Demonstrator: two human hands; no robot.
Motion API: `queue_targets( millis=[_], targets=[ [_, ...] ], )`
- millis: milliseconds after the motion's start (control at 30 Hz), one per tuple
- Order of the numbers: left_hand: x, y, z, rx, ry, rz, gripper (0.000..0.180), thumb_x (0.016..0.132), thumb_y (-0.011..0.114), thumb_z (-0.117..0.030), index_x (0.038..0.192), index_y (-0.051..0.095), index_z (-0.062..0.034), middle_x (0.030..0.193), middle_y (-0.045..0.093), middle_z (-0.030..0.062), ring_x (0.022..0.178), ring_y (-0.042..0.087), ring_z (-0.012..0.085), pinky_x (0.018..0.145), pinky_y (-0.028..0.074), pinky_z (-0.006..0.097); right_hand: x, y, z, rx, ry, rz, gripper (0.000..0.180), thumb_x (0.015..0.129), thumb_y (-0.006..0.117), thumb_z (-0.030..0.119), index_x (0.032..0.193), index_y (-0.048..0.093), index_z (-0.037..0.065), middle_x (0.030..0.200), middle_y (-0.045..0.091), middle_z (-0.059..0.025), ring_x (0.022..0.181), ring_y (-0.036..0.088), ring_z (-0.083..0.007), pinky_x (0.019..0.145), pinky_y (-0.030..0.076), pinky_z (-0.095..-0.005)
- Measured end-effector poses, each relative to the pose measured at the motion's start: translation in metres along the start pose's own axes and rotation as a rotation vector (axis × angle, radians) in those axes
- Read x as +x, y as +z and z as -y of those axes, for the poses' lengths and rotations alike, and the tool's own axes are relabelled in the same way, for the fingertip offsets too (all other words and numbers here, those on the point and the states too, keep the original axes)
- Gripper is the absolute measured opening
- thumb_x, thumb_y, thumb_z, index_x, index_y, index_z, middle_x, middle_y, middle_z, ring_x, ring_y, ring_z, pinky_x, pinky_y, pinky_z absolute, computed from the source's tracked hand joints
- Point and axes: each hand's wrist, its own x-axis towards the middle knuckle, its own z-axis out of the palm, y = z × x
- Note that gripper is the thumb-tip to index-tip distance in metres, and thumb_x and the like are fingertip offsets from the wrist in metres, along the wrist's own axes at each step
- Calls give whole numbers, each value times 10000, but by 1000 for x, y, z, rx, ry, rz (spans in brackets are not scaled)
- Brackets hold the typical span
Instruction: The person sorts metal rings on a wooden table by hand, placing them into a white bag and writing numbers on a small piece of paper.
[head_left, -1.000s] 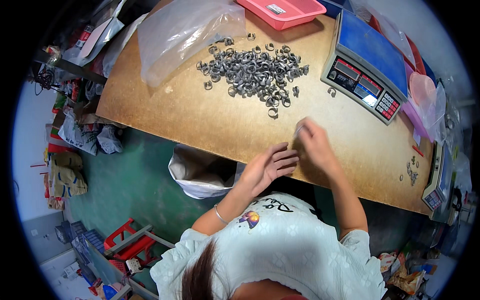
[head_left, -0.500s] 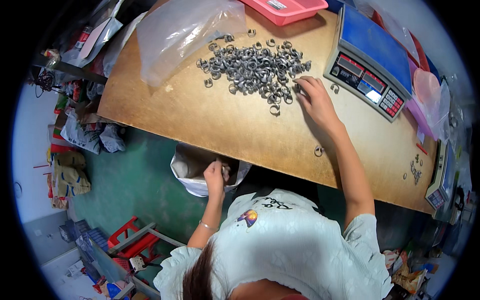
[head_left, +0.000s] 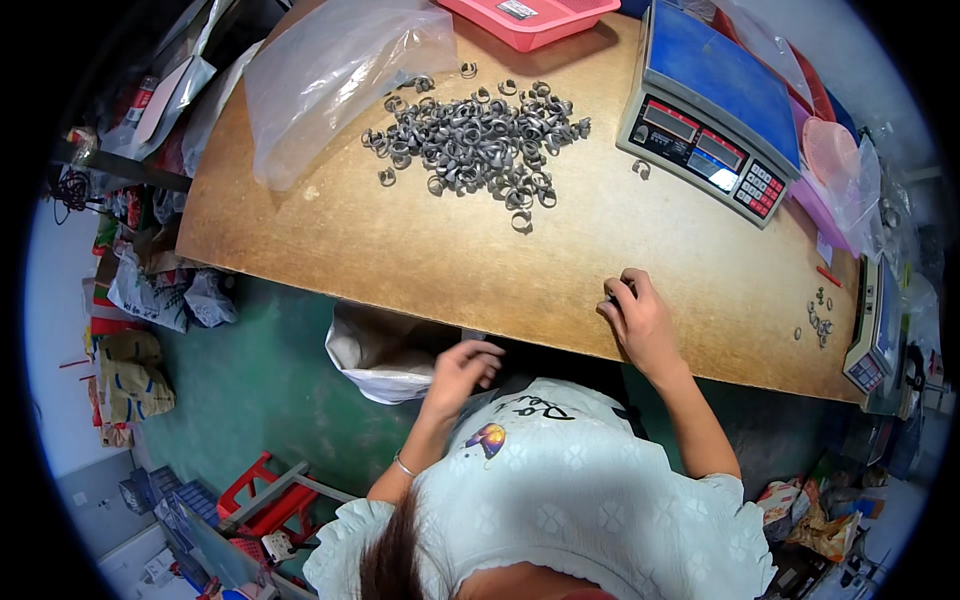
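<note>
My right hand (head_left: 646, 328) is at the table's near edge, its thumb and fingers curled round a small grey metal ring (head_left: 612, 297), which they mostly hide. My left hand (head_left: 464, 374) hangs just in front of the table edge, beside a white sack (head_left: 376, 383). Its fingers point right, loosely apart, and nothing shows in them. Farther back lies a heap of grey metal rings (head_left: 480, 140), many of them open bands. One single ring (head_left: 641, 169) lies apart, near the blue-topped scale (head_left: 715, 75).
A clear plastic bag (head_left: 335, 85) lies left of the heap on the wooden table (head_left: 400, 245). A pink tray (head_left: 530, 35) stands at the back. Several small rings (head_left: 820, 325) and a second scale (head_left: 873, 340) are at the right end. A red stool (head_left: 265, 500) stands lower left.
My right hand has come back from the heap's right side to the ring near the front edge. My left hand has moved right, away from the sack's opening. The view has shifted slightly.
</note>
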Motion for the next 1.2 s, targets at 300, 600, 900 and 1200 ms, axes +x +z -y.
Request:
queue_targets(
  millis=[300, 600, 900, 1200],
  targets=[
    [16, 65, -32, -720, -479, 367, 477, 965, 254, -310, 1176, 450, 70, 1038, 586, 184, 948, 596, 267, 823, 496, 360, -4, 18, 42, 364, -69, 83, 132, 760, 610, 55, 871, 554, 14, 908, 521, -139, 784, 561, -304, 670, 467, -353],
    [1, -7, -1, -385, -170, 218, 188, 873, 543, -147, 942, 575, 26, 742, 559, 51, 619, 509, 105, 453, 393, 213, 93, -5, -36, -131, 36, -423, 179, 781, 578, 50, 956, 588, 19, 960, 559, -157, 858, 537, -288, 763, 437, -341],
    [34, -65, 44, -110, 41, -586, 245, 868, 502, -86, 1054, 531, 71, 970, 589, 143, 826, 582, 197, 689, 503, 283, 92, 13, -46, 86, 2, -300, 88, 744, 591, 33, 807, 552, -14, 874, 511, -153, 851, 507, -307, 751, 422, -359],
    [2, 37, -41, -940, -165, 207, 341, 945, 406, -273, 1004, 520, 43, 800, 546, 97, 708, 524, 153, 598, 452, 259, 57, 23, 51, 649, -298, 371, 169, 722, 656, 107, 838, 567, 23, 913, 525, -142, 895, 512, -295, 751, 436, -364]
  ],
)
